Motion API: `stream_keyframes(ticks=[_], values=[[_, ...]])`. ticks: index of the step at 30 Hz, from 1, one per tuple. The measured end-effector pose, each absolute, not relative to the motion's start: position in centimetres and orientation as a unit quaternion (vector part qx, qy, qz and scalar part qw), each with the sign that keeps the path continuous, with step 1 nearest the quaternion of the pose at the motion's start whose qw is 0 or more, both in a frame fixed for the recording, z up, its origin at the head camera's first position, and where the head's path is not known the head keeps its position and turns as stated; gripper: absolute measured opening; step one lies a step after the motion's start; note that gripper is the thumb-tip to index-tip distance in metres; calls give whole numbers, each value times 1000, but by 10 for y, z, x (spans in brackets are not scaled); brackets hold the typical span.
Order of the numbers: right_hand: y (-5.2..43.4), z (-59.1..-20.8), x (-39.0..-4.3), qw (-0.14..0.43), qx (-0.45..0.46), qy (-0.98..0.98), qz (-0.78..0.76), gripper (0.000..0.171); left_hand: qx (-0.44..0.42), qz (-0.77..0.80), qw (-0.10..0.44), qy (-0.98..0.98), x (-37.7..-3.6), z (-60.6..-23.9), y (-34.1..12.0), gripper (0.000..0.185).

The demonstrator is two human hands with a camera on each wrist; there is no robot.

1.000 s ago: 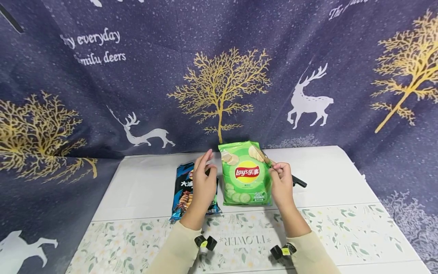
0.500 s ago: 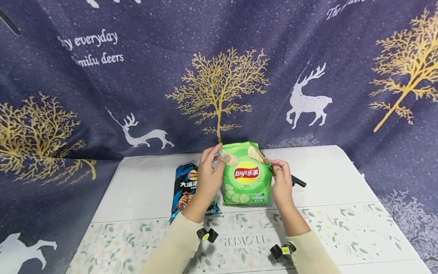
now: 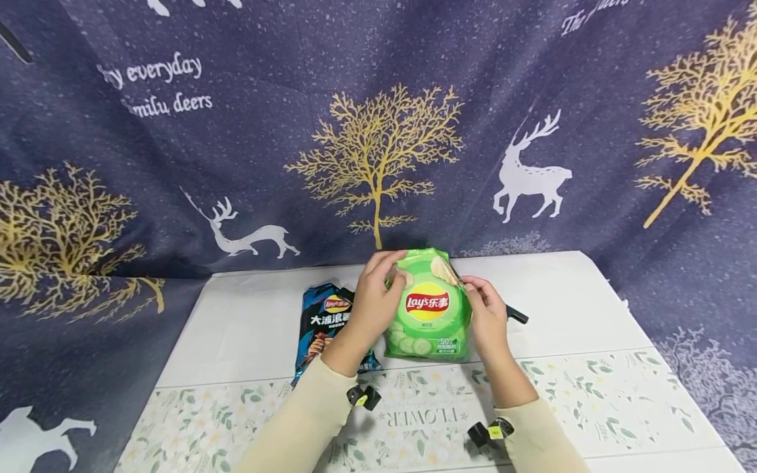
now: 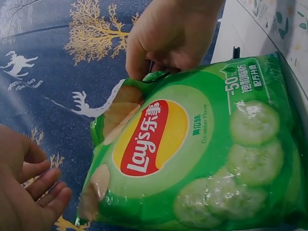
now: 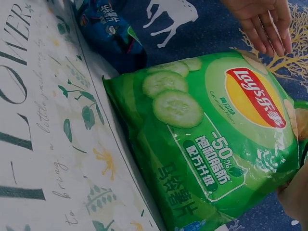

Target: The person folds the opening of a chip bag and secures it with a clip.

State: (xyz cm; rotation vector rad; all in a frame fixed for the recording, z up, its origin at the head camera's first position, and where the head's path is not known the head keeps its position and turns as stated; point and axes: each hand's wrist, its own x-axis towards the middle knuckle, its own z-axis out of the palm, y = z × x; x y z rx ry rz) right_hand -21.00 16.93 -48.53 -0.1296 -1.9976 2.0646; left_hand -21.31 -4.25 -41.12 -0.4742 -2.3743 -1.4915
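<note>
A green Lay's chip bag stands upright on the table, its front toward me. My right hand pinches the crumpled upper right edge of the bag; the thumb and fingers curl in there in the left wrist view. My left hand hovers by the upper left corner, covering part of it in the head view. Its fingers are relaxed and hold nothing, with a gap to the bag in the left wrist view. Left of the green bag lies a dark blue chip bag, partly hidden by my left forearm.
A black bar-shaped thing sticks out behind my right hand. The white table has a flower-print strip along its front. A blue curtain with deer and trees hangs right behind the table.
My left hand has moved right, from over the blue chip bag to the upper left corner of the green one. The right hand keeps its hold on the green bag's edge.
</note>
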Motion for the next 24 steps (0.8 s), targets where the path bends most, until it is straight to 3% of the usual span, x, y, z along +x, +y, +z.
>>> stream_keyframes(ticks=[14,24], values=[[168,-484,-212,127,-24,-667,734,31,-218,-415,138,-873,-224,-387,-33,38],[167,-482,-213,135,-8,-650,747,33,-242,-312,177,-902,-233,-387,-22,35]])
